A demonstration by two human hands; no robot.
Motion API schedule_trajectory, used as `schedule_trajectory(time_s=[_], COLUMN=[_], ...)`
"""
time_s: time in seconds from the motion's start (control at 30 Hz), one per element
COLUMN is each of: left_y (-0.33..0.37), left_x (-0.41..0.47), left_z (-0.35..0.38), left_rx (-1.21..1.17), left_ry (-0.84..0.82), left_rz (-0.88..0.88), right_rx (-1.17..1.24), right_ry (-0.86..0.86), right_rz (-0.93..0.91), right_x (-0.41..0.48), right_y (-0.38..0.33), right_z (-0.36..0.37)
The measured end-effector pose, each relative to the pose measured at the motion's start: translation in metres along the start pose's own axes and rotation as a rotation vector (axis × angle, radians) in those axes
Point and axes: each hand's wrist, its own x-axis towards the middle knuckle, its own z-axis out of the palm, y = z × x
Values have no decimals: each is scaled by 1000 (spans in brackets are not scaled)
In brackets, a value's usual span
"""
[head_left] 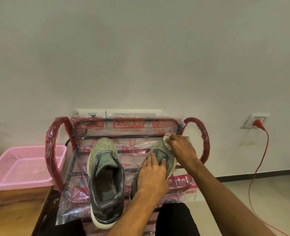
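Left hand (153,172): laid palm-down on the grey-green shoe (158,150). The fingers are spread over the tongue and collar, fairly straight and pressing rather than wrapped round it.

Right hand (181,147): clenched on a pale cloth (167,136), which is bunched in the fingers. It sits just beyond the left hand at the shoe's toe end, and the cloth touches the toe.

The shoe lies directly under the left hand with its toe pointing away from the person. It rests on a plastic-wrapped shoe rack (134,126) with red printed wrapping.

The matching second shoe (106,176) lies on the same rack, just beside the left hand on its outer side. It is parallel to the first shoe, untouched, with its opening upward.

Further out past the left hand, a pink mesh basket (21,183) stands on a wooden table (13,210).

Well beyond the right hand, a red cable (260,159) hangs from a wall socket (253,120) to the floor.
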Motion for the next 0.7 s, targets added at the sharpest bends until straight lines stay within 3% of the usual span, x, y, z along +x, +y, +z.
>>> schedule_trajectory(time_s=[0.2,0.43,0.6,0.7], left_y=[-2,-1,-3,-2], left_x=[0,-3,-2,-2], left_z=[1,2,4,4], left_rx=[-14,-3,-4,-2], left_ry=[3,-3,4,14], left_rz=[-26,-6,-34,-15], right_rx=[53,21,18,21], right_ry=[31,14,41,39], right_rz=[-140,58,-143,-78], right_x=[-19,-7,-20,-15], right_y=[-22,3,-28,-14], right_z=[4,-4,4,3])
